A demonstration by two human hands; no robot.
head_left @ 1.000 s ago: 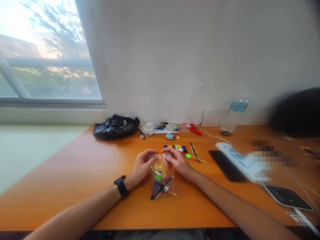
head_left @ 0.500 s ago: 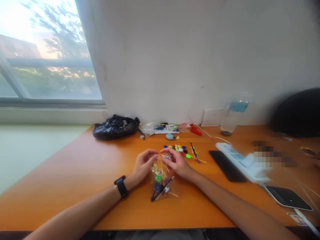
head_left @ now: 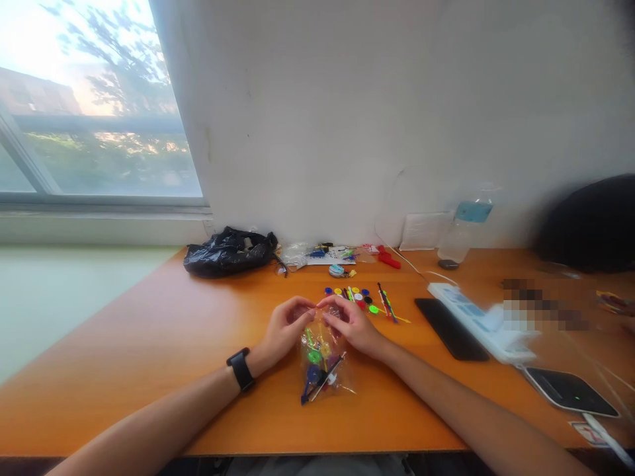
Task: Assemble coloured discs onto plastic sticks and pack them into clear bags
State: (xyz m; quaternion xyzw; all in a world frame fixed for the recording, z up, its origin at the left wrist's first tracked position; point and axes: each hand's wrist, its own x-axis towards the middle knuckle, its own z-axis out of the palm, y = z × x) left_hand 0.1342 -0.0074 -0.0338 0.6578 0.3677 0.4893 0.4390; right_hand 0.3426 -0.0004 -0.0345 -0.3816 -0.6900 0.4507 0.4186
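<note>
A clear plastic bag hangs between my hands over the front of the table, its top pinched by both. Through it show small plastic pieces: a green disc, a blue disc, and thin black, white and yellow sticks. My left hand, with a dark watch on the wrist, grips the bag's upper left edge. Gripping the upper right edge is my right hand; the fingertips of both nearly meet. Just behind them lie several coloured discs and a few thin coloured sticks.
A black plastic bag lies at the back left. Right of my hands are a black phone, a white power strip and a charging pad. A clear bottle stands near the wall. Part of another person's hand shows at the right edge.
My fingertips have drawn slightly closer together at the top of the bag. The bag's lower end has shifted very slightly down and right.
</note>
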